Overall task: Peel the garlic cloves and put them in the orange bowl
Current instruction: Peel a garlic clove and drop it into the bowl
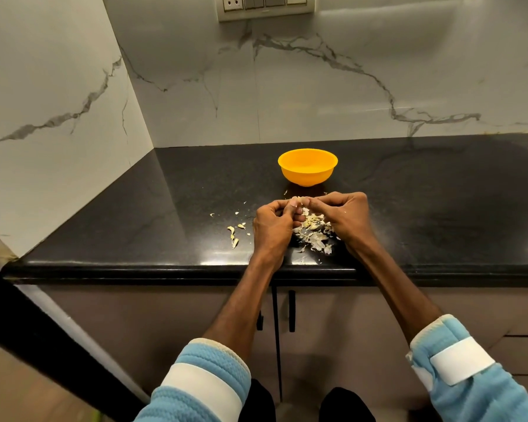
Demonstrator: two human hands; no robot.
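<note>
Fingers [319, 203] of both hands curled, pinching one garlic clove [295, 199] between the tips; left hand [272, 226] and right hand [346, 217] close together over loose peel scraps [313, 234] on the black desk [165, 208]; orange bowl [307, 169] upright just beyond the hands; can't tell its contents

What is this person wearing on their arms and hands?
No gloves: the left grip and right grip are bare. The left sleeve and right sleeve are light blue, textured and cream-cuffed, each wrapped by a white band.
</note>
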